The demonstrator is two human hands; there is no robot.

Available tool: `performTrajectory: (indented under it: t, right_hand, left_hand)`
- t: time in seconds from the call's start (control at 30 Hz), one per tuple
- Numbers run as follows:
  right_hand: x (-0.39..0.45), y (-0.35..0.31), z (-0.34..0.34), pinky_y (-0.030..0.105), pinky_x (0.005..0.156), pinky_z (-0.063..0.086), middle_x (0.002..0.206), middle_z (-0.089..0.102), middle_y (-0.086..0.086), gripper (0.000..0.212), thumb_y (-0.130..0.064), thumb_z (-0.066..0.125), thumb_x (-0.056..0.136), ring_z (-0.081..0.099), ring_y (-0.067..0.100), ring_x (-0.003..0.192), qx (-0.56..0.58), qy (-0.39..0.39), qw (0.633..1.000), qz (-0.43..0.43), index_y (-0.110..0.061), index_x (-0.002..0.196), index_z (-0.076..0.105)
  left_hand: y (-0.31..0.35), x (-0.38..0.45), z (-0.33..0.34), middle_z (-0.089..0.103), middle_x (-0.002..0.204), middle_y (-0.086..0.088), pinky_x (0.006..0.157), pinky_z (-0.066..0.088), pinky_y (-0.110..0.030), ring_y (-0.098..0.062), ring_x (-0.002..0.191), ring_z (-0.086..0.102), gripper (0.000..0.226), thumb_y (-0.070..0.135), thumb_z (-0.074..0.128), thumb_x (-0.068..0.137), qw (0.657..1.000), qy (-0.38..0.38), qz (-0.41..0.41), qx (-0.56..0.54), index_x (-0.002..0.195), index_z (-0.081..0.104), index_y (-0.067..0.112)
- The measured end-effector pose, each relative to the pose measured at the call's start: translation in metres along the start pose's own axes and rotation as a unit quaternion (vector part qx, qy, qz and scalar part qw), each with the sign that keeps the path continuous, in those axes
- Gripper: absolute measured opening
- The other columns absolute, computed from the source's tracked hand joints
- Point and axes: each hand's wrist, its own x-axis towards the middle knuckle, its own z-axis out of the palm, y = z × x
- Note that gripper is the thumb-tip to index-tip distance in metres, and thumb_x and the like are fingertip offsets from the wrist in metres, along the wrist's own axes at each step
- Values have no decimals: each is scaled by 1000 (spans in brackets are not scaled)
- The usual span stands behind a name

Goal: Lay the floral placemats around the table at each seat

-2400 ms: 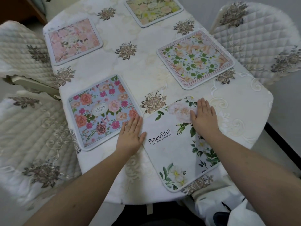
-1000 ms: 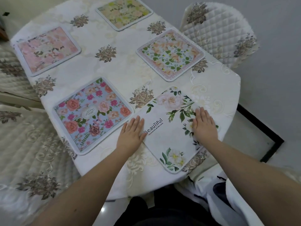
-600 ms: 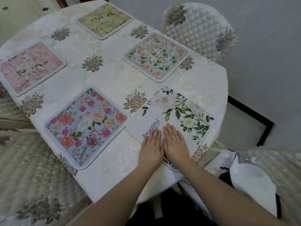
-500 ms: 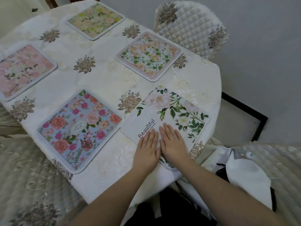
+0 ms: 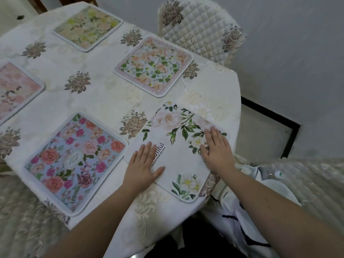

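Observation:
A white placemat with green leaves and pale flowers lies at the table's near right corner. My left hand presses flat on its left edge, over the printed word. My right hand presses flat on its right side. Both hands have straight fingers. A blue placemat with pink roses lies to the left. A peach and green placemat lies farther back. A yellow-green placemat sits at the far side. A pink placemat is cut off at the left edge.
The table wears a cream cloth with brown flower motifs. A quilted chair stands at the far right. Another quilted seat is at the right, with a white garment on it. A wall rises beyond the table's right edge.
My hands were side by side on the white placemat's near edge. They have spread apart, left hand to its left edge and right hand to its right side. The view swung slightly.

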Motion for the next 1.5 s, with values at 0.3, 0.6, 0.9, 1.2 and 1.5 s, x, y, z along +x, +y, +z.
performTrajectory:
  t: [0.3,0.6,0.9,1.2,1.5]
  right_hand:
    - [11,22,-5,32,120,-6,164,3,3,64,-46,14,99,0,15,151,0,-6,1000,9,-18,157,7]
    - [-15,-8,4,36,122,-4,163,0,10,75,-53,10,97,-3,20,151,4,-8,999,37,-6,155,5]
    - [-91,-67,23,41,115,17,156,31,13,68,-46,27,97,29,26,145,-18,-43,997,-57,-3,148,35]
    - [-159,-95,28,41,112,24,155,35,11,62,-32,36,93,35,24,142,-21,-72,992,-102,-2,147,38]
    - [-191,-142,26,33,108,27,138,56,12,60,-35,38,86,56,24,127,-3,-90,995,45,-2,131,59]
  left_hand:
    - [-22,20,-12,-25,160,8,121,-5,-37,-15,149,-19,96,82,23,86,1000,-28,-8,11,155,-16,28]
    - [-22,20,-11,-23,161,8,120,-6,-38,-16,150,-18,97,83,20,84,1000,-25,-9,6,155,-16,28]
    - [-22,20,-15,-20,163,3,121,-6,-40,-18,150,-17,100,85,15,80,999,-38,-6,2,156,-13,26]
    - [-21,5,-17,-23,162,1,119,-11,-37,-18,150,-19,88,74,5,85,999,-47,25,-6,155,-14,25]
    - [-22,-57,-2,-22,161,0,115,-14,-32,-18,150,-17,86,67,-9,84,988,-42,128,74,152,-19,17]
